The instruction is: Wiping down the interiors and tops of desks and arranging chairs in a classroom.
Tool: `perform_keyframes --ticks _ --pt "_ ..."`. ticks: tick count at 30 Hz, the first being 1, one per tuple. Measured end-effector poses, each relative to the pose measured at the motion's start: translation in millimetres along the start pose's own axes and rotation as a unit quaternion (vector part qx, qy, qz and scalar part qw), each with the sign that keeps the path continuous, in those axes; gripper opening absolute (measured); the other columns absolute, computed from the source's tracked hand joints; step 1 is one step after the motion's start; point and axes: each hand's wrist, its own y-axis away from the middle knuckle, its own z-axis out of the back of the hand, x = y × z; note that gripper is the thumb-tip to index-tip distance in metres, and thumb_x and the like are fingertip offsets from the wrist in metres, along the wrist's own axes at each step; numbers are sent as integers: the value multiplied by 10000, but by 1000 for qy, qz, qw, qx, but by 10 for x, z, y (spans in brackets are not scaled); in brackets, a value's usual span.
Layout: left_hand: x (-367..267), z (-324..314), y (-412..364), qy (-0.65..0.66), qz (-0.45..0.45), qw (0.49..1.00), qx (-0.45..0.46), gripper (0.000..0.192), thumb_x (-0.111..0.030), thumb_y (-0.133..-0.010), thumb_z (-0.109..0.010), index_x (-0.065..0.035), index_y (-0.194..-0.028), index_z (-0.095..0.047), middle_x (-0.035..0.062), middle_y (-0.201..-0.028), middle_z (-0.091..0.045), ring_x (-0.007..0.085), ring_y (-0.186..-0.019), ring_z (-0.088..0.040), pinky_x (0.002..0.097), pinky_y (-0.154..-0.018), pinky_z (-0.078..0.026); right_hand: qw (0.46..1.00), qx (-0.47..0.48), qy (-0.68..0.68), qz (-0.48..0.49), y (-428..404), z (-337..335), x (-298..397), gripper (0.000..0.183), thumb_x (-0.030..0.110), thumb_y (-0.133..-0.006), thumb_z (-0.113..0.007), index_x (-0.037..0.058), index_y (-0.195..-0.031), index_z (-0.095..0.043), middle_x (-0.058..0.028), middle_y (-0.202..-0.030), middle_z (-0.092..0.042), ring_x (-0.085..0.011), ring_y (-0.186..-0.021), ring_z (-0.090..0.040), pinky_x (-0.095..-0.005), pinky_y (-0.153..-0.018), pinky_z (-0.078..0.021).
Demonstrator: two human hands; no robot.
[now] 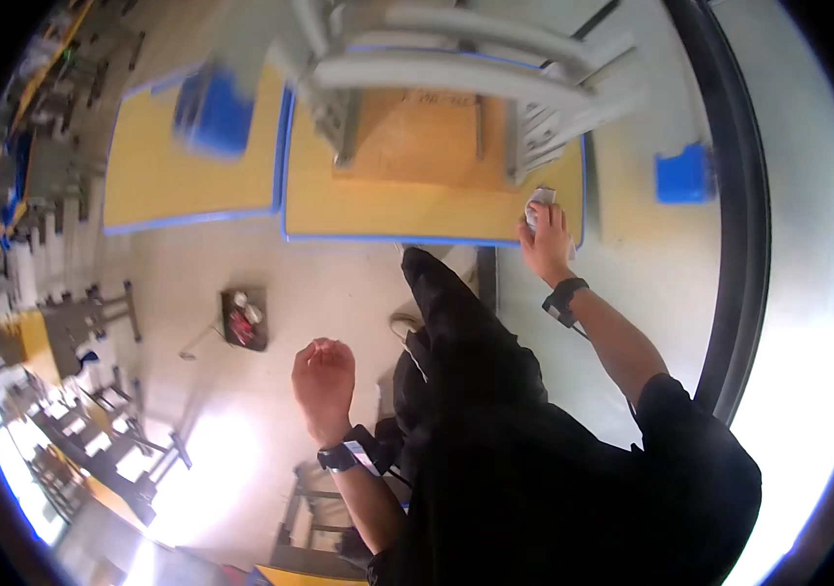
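Note:
My right hand is at the near right corner of a yellow desktop with a blue edge. It grips a crumpled white wipe or cloth against the surface. My left hand hangs above the floor, away from the desk. Its fingers are curled in, and nothing shows in them. On the desktop, beyond my right hand, stands what looks like an upturned chair with pale grey metal legs. Its orange-brown wooden board lies against the desk and bears writing.
A second yellow desk adjoins on the left, with a blurred blue object over it. A dark dustpan-like container with red and white items sits on the floor. More desks line the left. A pale wall with dark trim borders the right.

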Motion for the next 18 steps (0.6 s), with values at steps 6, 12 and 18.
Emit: perform_keyframes --ticks 6,12,18 --pt "197 1317 213 171 -24 982 -70 69 -39 -805 -552 11 -827 -511 86 -787 -546 199 -762 -532 327 -770 -485 985 113 -126 45 29 27 406 201 192 -760 -666 72 -861 -539 -119 -816 -589 -332 -754 -590 -416 -649 -470" --pt "660 2101 282 297 -15 948 -115 72 -46 -834 -505 4 -786 -526 87 -743 -555 191 -729 -541 322 -754 -485 943 197 -83 255 251 2 1400 181 134 -699 -696 62 -747 -537 -89 -699 -554 -284 -605 -563 -362 -514 -436" --pt "932 2444 96 349 -35 921 -171 87 -61 -838 -500 -5 -788 -544 71 -758 -564 190 -753 -544 320 -766 -473 883 222 -92 404 407 -385 2026 157 62 -630 -655 62 -664 -502 -69 -615 -474 -265 -506 -492 -352 -442 -379"
